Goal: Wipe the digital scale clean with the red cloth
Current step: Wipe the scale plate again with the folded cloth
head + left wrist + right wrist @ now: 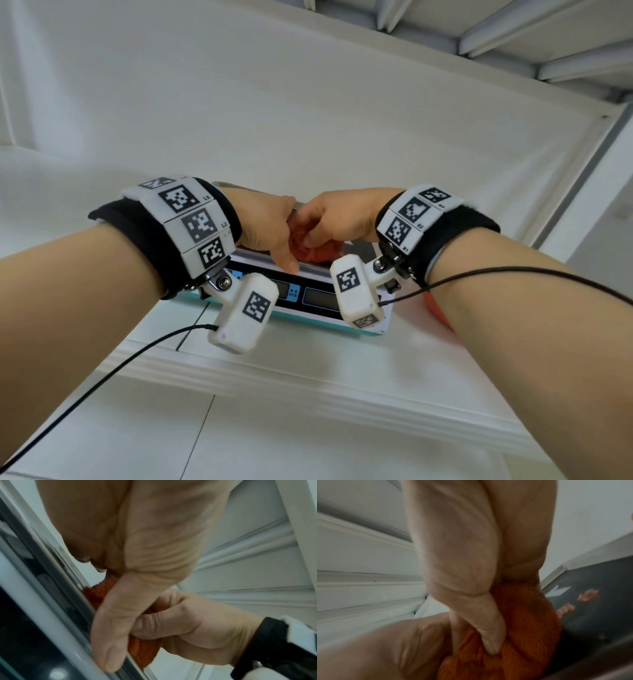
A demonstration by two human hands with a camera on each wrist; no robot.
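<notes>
Both hands meet over the scale (pixel 308 301), cloth (pixel 308 246) bunched between them. Right hand (pixel 339 219) is clenched round the cloth, thumb dug into the wad, likely to keep it compact for rubbing. Left hand (pixel 267 226) has fingers curled by the cloth; its thumb runs down past the wad onto the scale's front edge, probably bracing the scale. Whether it actually grips the cloth I cannot tell. Under the grip, the cloth sits on the scale's top plate.
</notes>
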